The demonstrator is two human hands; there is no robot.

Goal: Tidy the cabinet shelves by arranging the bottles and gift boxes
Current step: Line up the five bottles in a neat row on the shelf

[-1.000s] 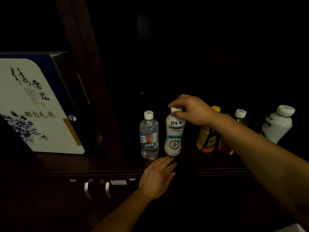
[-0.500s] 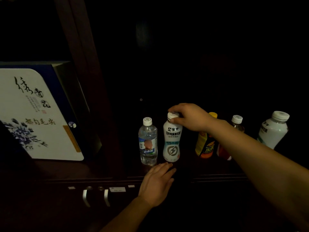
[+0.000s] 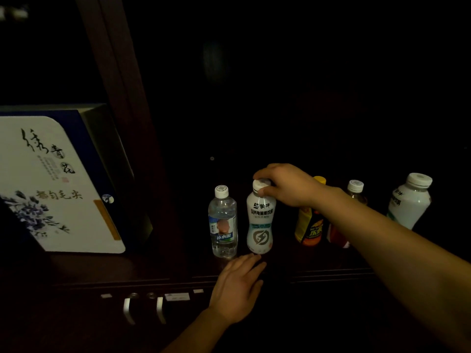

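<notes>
On the dark shelf (image 3: 158, 263) stands a row of bottles. My right hand (image 3: 288, 184) grips the cap of a white drink bottle (image 3: 260, 225) that stands upright. Just left of it is a clear water bottle (image 3: 222, 222). Behind my right forearm are a yellow bottle (image 3: 309, 229) and a reddish bottle with a white cap (image 3: 354, 189), both partly hidden. A larger white bottle (image 3: 407, 202) leans at the far right. My left hand (image 3: 238, 286) lies flat, fingers apart, on the shelf's front edge below the two left bottles. A white and blue gift box (image 3: 58, 184) stands in the left compartment.
A dark wooden upright (image 3: 119, 98) separates the gift box's compartment from the bottles. Below the shelf edge are two pale door handles (image 3: 142, 309) and small labels. The back of the cabinet is too dark to make out.
My view has tilted upward, so everything sits lower in the frame. My right hand stays on the white bottle's cap and my left hand stays on the shelf edge.
</notes>
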